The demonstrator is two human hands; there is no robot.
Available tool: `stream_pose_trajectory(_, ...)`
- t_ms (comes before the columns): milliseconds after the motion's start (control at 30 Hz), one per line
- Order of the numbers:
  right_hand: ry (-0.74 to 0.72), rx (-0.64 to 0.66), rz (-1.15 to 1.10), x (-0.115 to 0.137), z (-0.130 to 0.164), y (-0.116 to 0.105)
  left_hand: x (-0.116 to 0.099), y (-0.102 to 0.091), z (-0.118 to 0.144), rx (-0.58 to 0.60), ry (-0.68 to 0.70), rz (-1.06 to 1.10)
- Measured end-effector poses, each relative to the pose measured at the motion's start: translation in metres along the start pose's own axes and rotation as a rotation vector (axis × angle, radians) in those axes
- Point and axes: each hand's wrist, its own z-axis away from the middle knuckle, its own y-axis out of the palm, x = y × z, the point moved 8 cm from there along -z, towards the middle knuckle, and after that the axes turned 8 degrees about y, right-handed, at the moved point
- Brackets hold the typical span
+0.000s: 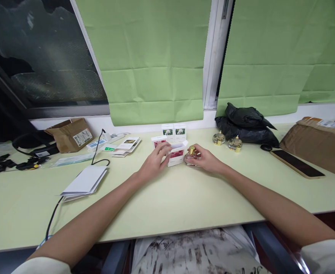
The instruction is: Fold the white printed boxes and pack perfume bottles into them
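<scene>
the left hand rests on a small white cardboard carton with a red-pink printed panel, its top flap standing open; the fingers curl over the carton's left side and top edge, holding it in place on the pale green tabletop. the right hand sits just to the right of that carton, fingers closed around a small round clear glass perfume bottle with a gold cap, which stands upright on the tabletop, close beside the carton's right side.

taking the carton as the landmark: just behind it stand two white boxes with green pictures on their fronts, side by side by the window sill. behind and to its left lies a loose spread of small printed cards and leaflets. further left sits a torn brown cardboard box with a white label. nearer and to the left lies a stack of folded white paper, with a thin black cable running under it. to the right and a little behind stand two more round glass bottles with gold caps, and behind those a crumpled black plastic bag. well to the right lies a dark flat phone, and beyond it a brown paper parcel.
</scene>
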Motion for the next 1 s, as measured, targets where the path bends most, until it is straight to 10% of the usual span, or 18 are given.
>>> stream_pose_trajectory(467,-0.058,-0.069,0.287,0.007,0.001,-0.008,-0.006,0.007,0.017,0.102,0.287,-0.3)
stream_pose_trajectory(1000,-0.052,-0.061,0.303,0.019,0.003,-0.016,0.009,-0.013,0.006,-0.068,-0.066,-0.009)
